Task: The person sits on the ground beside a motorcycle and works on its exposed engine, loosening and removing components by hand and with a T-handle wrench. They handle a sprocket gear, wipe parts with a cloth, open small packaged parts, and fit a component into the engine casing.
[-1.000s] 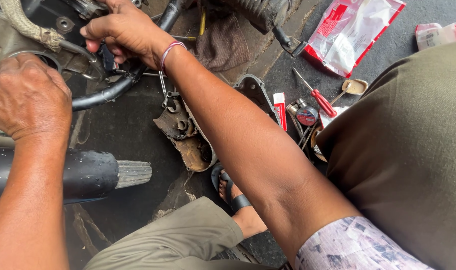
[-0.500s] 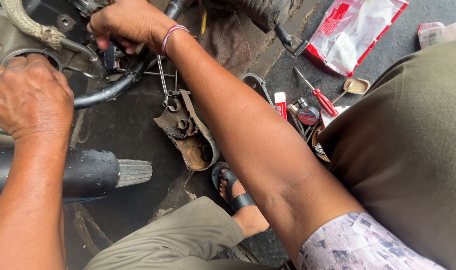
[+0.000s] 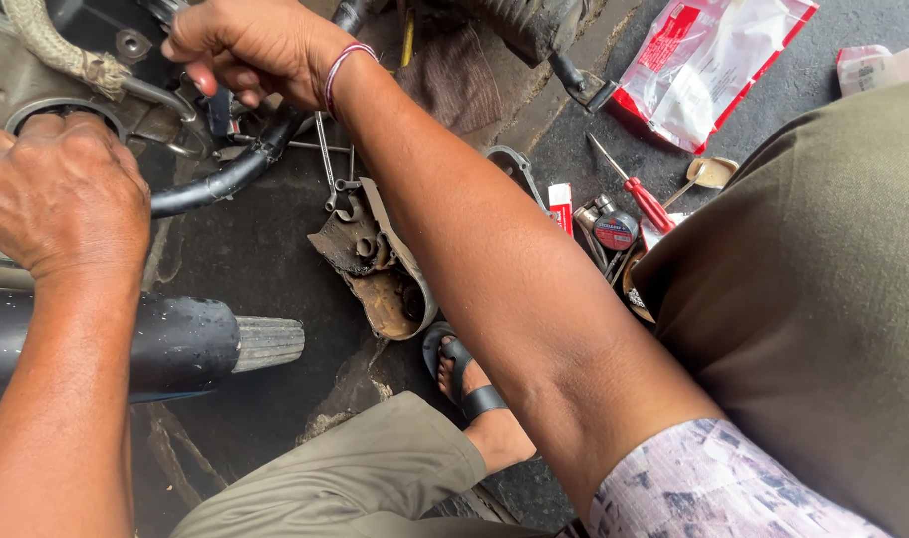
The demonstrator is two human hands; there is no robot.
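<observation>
My left hand (image 3: 61, 194) is clenched in a fist against the grimy engine, just below a round metal ring (image 3: 64, 106); whatever lies under the fist is hidden. My right hand (image 3: 255, 45) reaches across to the top of the engine. Its fingertips are pinched at a small dark part (image 3: 218, 108) just above a curved black hose (image 3: 225, 179). A thin band circles that wrist.
A black exhaust pipe with a ribbed silver tip (image 3: 185, 344) lies below my left hand. A rusty metal cover holding wrenches (image 3: 380, 274) sits on the ground mid-frame. At the right lie a red-handled screwdriver (image 3: 646, 202) and a red-and-white plastic bag (image 3: 713, 60). My sandalled foot (image 3: 469, 384) is below.
My right hand has shifted slightly up and left along the engine, its fingers still working at the small part. My left fist has stayed put.
</observation>
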